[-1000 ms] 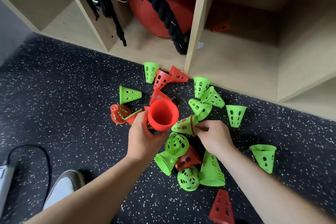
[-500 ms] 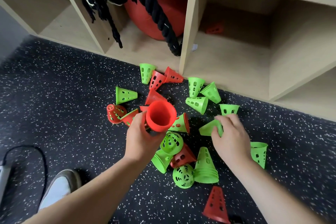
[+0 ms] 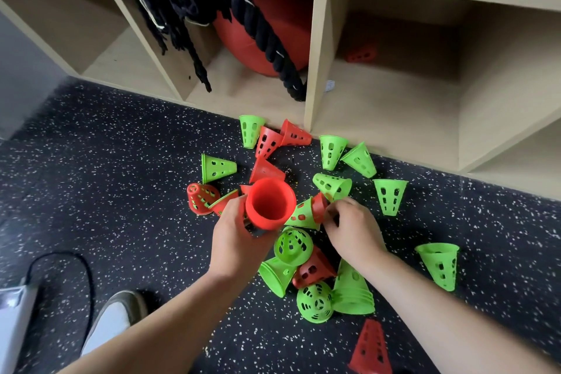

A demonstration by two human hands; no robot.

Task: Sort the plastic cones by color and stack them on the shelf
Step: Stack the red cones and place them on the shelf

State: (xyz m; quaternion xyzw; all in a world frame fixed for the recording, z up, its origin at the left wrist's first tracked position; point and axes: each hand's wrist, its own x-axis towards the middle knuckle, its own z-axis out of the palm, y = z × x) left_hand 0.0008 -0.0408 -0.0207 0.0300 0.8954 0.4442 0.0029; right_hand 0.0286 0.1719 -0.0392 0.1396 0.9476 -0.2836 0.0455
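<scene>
Centre frame: left hand (image 3: 233, 240) grips red cone (image 3: 270, 202), open mouth facing camera. To its right, right hand (image 3: 352, 231) pinches red-in-green cone pair (image 3: 305, 214) lying on speckled floor (image 3: 121, 176). Holed green and red loose cones (image 3: 390, 196) scattered below shelf (image 3: 394, 118).

— Where does the 1 head camera look from?
— From above, facing forward and down, close over the cones (image 3: 331, 187) on the floor (image 3: 91, 161), with the shelf (image 3: 320, 70) beyond.

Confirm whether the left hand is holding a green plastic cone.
No: the left hand grips a red plastic cone, whose open mouth faces the camera.
</scene>
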